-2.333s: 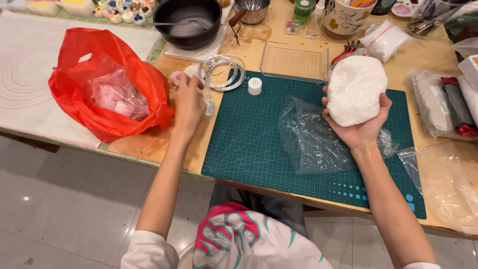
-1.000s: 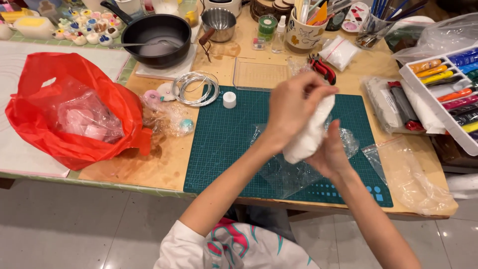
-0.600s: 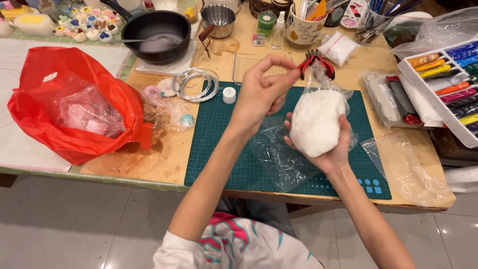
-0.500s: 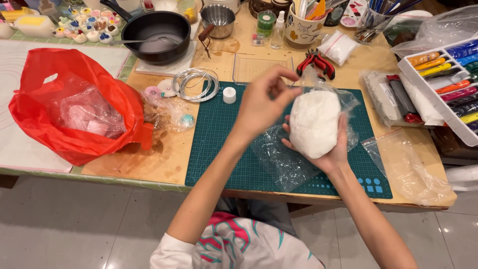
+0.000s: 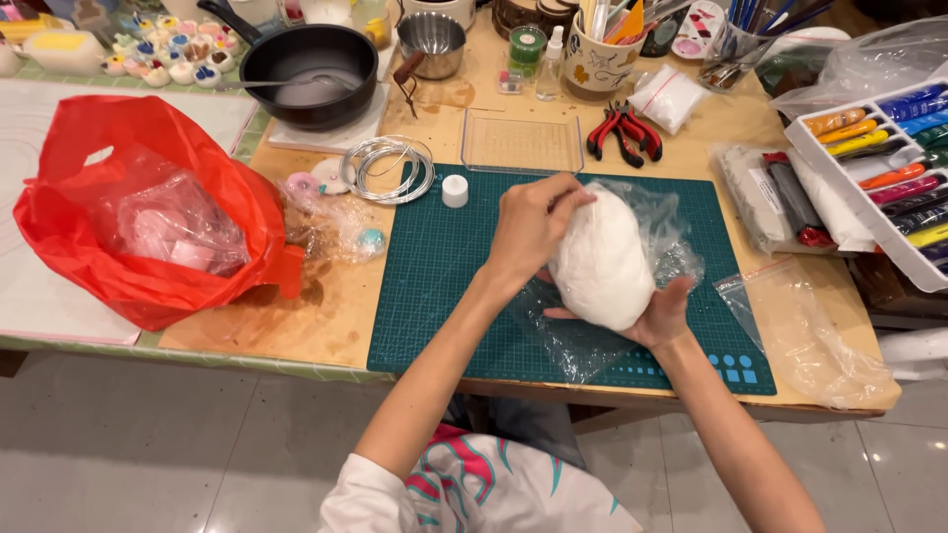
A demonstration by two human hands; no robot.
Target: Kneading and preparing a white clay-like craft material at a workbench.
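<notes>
A large white lump of clay (image 5: 602, 260) rests in the palm of my right hand (image 5: 660, 314), held above the green cutting mat (image 5: 444, 286). My left hand (image 5: 528, 225) presses against the lump's upper left side, fingers curled onto it. Crumpled clear plastic wrap (image 5: 592, 336) lies on the mat under and behind the clay.
A red plastic bag (image 5: 138, 217) with a clear bag inside sits at the left. A wire coil (image 5: 388, 168), small white cap (image 5: 454, 190), clear tray (image 5: 521, 141), red pliers (image 5: 624, 133), black pan (image 5: 311, 74) and paint tubes (image 5: 879, 168) ring the mat. An empty clear bag (image 5: 810, 336) lies at right.
My left hand came over from the red bag's side to the clay. The lump, first lifted higher in both hands, now sits lower in my right palm with the left hand on top.
</notes>
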